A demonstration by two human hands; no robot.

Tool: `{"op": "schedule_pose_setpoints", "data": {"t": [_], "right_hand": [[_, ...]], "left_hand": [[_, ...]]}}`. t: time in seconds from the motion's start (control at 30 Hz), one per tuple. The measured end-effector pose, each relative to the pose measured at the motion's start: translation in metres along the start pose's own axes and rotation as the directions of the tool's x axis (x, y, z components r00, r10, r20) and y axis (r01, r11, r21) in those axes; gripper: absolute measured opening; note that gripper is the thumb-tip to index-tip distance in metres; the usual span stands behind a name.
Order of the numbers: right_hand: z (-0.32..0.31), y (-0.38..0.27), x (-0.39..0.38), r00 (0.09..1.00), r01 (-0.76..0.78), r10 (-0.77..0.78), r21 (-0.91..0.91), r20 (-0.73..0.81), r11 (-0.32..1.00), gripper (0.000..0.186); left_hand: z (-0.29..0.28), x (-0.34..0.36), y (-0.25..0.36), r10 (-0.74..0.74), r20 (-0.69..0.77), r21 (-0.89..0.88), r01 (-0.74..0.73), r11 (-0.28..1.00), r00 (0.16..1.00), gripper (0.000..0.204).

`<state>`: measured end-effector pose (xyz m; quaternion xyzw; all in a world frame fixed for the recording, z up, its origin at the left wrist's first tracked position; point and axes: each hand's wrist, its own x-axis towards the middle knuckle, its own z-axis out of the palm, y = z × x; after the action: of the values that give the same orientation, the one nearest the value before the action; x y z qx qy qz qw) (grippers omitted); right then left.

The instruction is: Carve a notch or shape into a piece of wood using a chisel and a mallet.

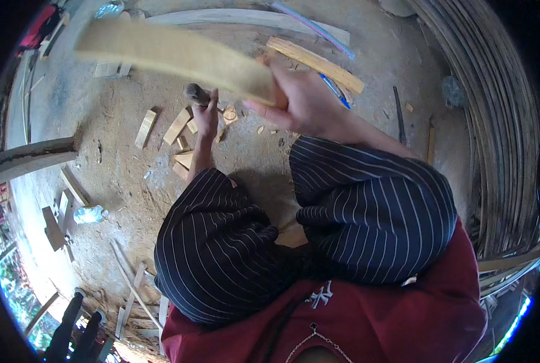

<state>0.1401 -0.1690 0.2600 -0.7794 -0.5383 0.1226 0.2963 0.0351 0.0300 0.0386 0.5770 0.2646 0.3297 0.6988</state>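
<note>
On the dirt floor to your far left, a clear plastic bottle lies on its side w/ a pale label band, just beside some flat wood offcuts. Top left edge, a red item shows at the rim, too blurred to tell what it is. No signs readable in view.

Moving right, small wood blocks and chips lie scattered in front of your knees, near your left hand. That hand is low, close to the floor, grip closed round a dark round handle, fingers wrapped; only the handle's end shows, the tool's head can't be made out.

Centre to right, your right hand is raised above the floor, grip tight on one end of a long pale wood strip. The strip runs up and left from the hand, blurred, well above the blocks. Thumb lies across the near face, fingers behind.

Behind the right hand, a yellowish plank lies on the floor beside a blue-and-clear tube and a grey board. Further right, a thin dark rod lies on the dirt, apart from the plank. Far right, a stack of long curved strips runs along the edge.

Your knees in dark pinstriped trousers fill the lower middle.
</note>
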Motion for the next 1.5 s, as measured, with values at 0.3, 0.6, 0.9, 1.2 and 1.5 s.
{"op": "schedule_pose_setpoints", "data": {"t": [0.3,0.6,0.9,1.2,1.5], "right_hand": [[-0.001,0.007,-0.009,0.999,0.015,-0.015,-0.014,-0.039,1.000,0.051],[-0.004,0.003,-0.005,0.987,0.067,-0.041,0.168,-0.156,0.984,0.055],[-0.003,0.011,-0.014,0.956,0.170,-0.120,0.172,-0.269,0.970,0.050],[0.006,0.002,-0.008,0.983,0.019,-0.004,0.079,-0.185,0.997,0.043],[0.013,0.016,-0.017,0.999,-0.048,0.051,-0.093,0.020,0.994,0.049]], "left_hand": [[0.008,-0.005,-0.009,-0.021,0.105,0.080,0.012,0.997,0.994,0.019],[0.001,-0.011,0.000,-0.102,0.008,0.169,0.100,0.981,0.995,0.008],[0.009,-0.009,0.001,-0.030,0.040,0.093,0.026,0.995,0.999,0.006],[-0.006,-0.008,0.003,-0.036,0.071,0.112,0.028,0.993,0.997,0.007],[0.006,-0.017,0.006,-0.110,0.104,0.171,0.091,0.981,0.988,0.006]]}}
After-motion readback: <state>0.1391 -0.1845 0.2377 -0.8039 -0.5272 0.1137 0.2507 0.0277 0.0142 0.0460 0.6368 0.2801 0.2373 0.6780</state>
